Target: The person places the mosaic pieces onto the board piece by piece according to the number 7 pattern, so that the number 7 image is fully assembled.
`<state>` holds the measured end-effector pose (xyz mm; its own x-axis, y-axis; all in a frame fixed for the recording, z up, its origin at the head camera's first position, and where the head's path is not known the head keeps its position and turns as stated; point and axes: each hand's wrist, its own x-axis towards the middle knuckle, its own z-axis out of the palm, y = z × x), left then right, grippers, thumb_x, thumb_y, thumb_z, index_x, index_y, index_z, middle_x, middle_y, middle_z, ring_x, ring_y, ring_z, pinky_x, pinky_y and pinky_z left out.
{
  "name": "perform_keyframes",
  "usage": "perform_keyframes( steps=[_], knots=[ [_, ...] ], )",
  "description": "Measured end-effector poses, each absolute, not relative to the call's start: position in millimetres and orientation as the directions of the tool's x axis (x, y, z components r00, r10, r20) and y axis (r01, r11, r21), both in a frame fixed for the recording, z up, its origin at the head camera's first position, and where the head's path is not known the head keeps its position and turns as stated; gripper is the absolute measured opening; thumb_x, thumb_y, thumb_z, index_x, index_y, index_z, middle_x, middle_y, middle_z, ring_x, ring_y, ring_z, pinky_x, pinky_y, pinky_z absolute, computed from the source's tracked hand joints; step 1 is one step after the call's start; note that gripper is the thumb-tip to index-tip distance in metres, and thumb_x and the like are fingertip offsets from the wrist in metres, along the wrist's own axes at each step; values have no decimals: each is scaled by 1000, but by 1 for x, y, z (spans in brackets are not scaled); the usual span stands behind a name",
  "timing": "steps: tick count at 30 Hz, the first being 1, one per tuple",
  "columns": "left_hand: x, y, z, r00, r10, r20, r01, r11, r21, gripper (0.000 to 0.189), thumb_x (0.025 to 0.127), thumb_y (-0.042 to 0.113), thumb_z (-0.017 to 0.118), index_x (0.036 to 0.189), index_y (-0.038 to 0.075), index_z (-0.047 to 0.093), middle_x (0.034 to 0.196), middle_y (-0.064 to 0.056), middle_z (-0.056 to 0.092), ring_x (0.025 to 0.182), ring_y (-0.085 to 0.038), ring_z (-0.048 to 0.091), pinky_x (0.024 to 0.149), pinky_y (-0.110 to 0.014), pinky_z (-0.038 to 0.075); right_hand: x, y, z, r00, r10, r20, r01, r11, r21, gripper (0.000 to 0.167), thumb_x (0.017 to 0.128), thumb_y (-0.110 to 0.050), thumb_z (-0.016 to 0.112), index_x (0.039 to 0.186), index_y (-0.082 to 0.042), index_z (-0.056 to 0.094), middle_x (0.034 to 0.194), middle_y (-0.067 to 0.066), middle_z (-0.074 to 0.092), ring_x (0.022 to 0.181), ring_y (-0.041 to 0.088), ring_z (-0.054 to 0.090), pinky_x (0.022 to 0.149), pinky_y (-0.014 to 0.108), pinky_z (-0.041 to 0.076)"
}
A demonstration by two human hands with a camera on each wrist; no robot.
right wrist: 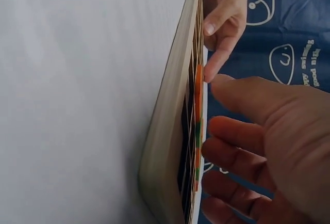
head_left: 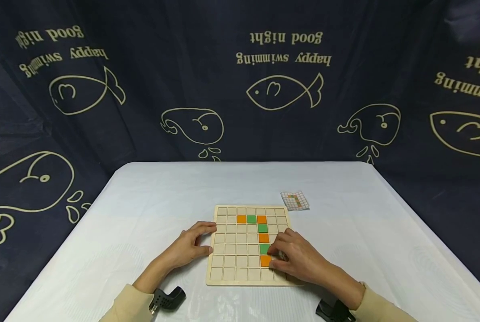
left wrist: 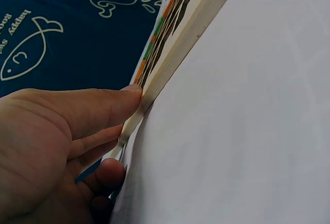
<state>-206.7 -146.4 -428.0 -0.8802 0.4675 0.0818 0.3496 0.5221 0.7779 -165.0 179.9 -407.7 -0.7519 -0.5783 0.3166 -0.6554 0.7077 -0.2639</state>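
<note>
A pale wooden grid board lies flat on the table. Several orange tiles and three green tiles sit in its cells, forming a short row at the top and a column down from the row's right end. My left hand touches the board's left edge with thumb and fingers spread along it. Over the board's lower right, my right hand has its thumb and fingertips beside the lowest orange tile and the green tile above it. In the right wrist view nothing shows between those fingers.
A small paper card printed with a grid and a coloured shape lies past the board's top right corner. White cloth covers the table. A dark curtain with fish and whale drawings hangs behind it.
</note>
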Motion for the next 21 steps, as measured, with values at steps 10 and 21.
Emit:
perform_keyframes(
  steps=[10,21],
  knots=[
    [-207,-145,-426,-873,478,96,379,542,750,56,81,13,72,133,6,53,143,-4,46,123,-24,47,105,-63,16,-171,188,-399,-791,-526,313,-605,747,-275,21,80,-33,74,95,-17,72,86,-9,61,78,2,39,67,20,39],
    [-203,-142,-420,-883,448,137,427,650,628,53,81,17,72,131,9,55,135,-1,53,119,-22,53,97,-47,38,-180,198,-396,-814,-460,355,-559,788,-259,22,80,-33,73,96,-17,71,92,-10,63,83,5,44,70,25,43]
  ],
)
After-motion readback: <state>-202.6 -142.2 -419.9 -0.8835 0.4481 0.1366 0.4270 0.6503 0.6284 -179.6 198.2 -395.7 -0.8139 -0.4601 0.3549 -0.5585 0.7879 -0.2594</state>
